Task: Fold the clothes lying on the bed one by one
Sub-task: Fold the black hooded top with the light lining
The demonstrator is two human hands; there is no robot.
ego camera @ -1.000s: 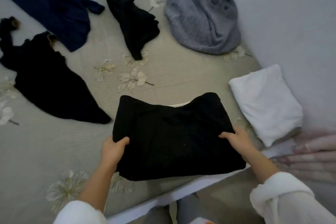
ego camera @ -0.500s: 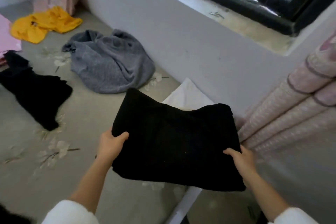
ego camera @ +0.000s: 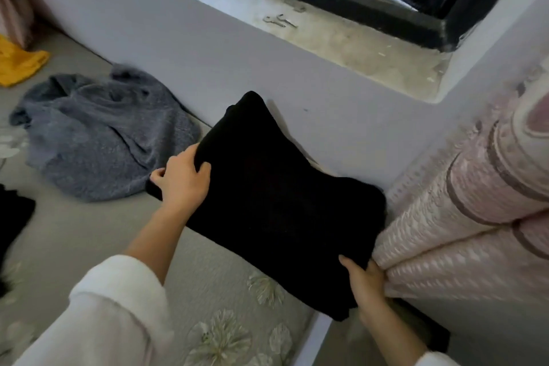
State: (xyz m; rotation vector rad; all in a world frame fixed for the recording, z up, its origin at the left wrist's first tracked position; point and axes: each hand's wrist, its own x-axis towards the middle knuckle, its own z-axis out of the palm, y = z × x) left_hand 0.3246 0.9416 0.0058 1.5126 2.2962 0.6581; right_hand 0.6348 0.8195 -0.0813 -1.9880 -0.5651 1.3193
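1. Head view: a folded black garment is held between both hands, at the bed corner.
2. The left hand clutches its far edge. The right hand pinches the near corner (fingers hidden beneath).
3. Risk: that near corner overhangs the bed edge. Released there, the fold could slide off or open.
4. A grey sweater lies unfolded beyond the left hand.

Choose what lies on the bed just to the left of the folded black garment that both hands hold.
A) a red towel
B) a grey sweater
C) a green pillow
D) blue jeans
B: a crumpled grey sweater lies on the bed next to the left hand, which grips one edge of the black garment, while the right hand grips its near corner.
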